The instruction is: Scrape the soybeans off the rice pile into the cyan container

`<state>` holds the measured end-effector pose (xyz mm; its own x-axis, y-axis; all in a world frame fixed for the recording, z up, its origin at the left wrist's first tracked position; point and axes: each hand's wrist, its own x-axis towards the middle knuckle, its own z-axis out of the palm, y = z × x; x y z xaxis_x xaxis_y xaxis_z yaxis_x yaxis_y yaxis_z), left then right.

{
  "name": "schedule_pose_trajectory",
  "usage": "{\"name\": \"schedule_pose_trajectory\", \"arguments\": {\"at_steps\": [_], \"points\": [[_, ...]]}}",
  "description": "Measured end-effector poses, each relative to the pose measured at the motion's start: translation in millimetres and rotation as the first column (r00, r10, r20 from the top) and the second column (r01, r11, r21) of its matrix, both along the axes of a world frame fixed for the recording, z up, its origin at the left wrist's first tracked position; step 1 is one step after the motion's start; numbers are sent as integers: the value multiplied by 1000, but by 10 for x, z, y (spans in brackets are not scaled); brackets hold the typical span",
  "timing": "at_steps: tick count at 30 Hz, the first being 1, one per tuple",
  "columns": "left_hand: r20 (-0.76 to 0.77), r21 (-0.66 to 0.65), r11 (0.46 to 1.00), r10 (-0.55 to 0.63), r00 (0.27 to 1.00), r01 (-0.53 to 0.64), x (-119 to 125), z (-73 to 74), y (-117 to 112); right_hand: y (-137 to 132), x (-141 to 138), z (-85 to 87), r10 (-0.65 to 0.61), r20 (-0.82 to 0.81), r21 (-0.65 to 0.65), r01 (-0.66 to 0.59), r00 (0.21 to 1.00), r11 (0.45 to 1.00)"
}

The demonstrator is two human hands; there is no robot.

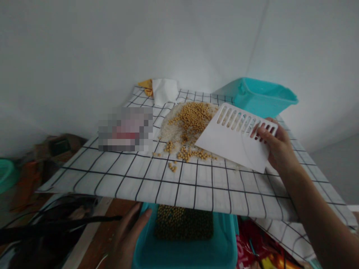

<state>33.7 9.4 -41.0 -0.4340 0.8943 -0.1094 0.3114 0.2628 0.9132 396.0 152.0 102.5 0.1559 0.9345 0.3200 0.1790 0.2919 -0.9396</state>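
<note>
My right hand [280, 147] is closed on the slotted edge of a white plastic sheet [235, 144], its thumb through or over the slots. The sheet slants over the right part of a pile of yellow soybeans [196, 116], which lies on pale rice-like grains [171, 129]. Loose soybeans are scattered in front of the pile. Below the table's front edge, my left hand [127, 231] grips the left rim of a teal bin [185, 256], thumb on the rim. Inside that bin are yellow beans beside dark green beans [196, 226].
A checked cloth [134, 175] covers the table. At the back right a second teal bin [258, 99] stands tilted. A white cloth or paper [165, 91] and a yellow cloth [146, 86] lie at the back left. A blurred-out item [126, 129] is on the left.
</note>
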Motion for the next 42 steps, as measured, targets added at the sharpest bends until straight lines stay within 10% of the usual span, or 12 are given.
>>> {"name": "schedule_pose_trajectory", "arguments": {"at_steps": [14, 36, 42], "points": [[122, -149, 984, 119, 985, -100, 74, 191, 92, -41, -113, -61, 90, 67, -68, -86, 994, 994], [75, -181, 977, 126, 989, -111, 0, 112, 125, -117, -235, -44, 289, 32, -181, -279, 957, 943], [59, -118, 991, 68, 996, -61, -10, 99, 114, -114, -310, -42, 179, -99, -162, -193, 979, 968]]}}
